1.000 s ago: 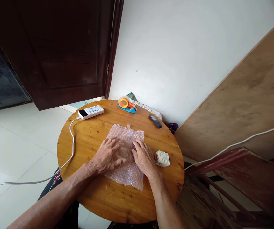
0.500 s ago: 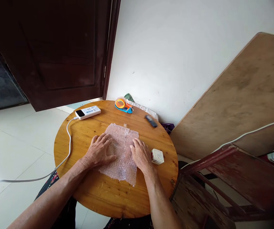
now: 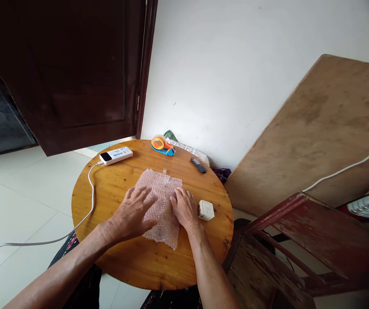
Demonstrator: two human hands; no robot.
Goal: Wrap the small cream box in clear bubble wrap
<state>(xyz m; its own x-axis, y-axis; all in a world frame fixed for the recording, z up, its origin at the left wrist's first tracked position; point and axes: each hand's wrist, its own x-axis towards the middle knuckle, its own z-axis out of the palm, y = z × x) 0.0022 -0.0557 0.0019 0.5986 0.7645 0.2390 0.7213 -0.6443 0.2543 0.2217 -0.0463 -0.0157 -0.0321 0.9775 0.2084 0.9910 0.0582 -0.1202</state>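
A sheet of pinkish bubble wrap (image 3: 161, 214) lies flat in the middle of the round wooden table (image 3: 107, 262). Over its left part is my left hand (image 3: 133, 214), fingers spread, seemingly a little above the sheet. My right hand (image 3: 185, 207) rests on the sheet's right edge with its fingers apart. Just right of that hand sits a small white box (image 3: 206, 210). Neither hand holds anything.
An orange and blue tape dispenser (image 3: 162, 145) stands at the table's back. A white device (image 3: 116, 155) with a cable lies back left, a blurred dark object (image 3: 198, 165) back right. A red wooden chair (image 3: 326, 240) is on the right.
My left hand has lifted slightly off the bubble wrap and its fingers have spread. My right hand stays at the sheet's right edge. The view has shifted a little.
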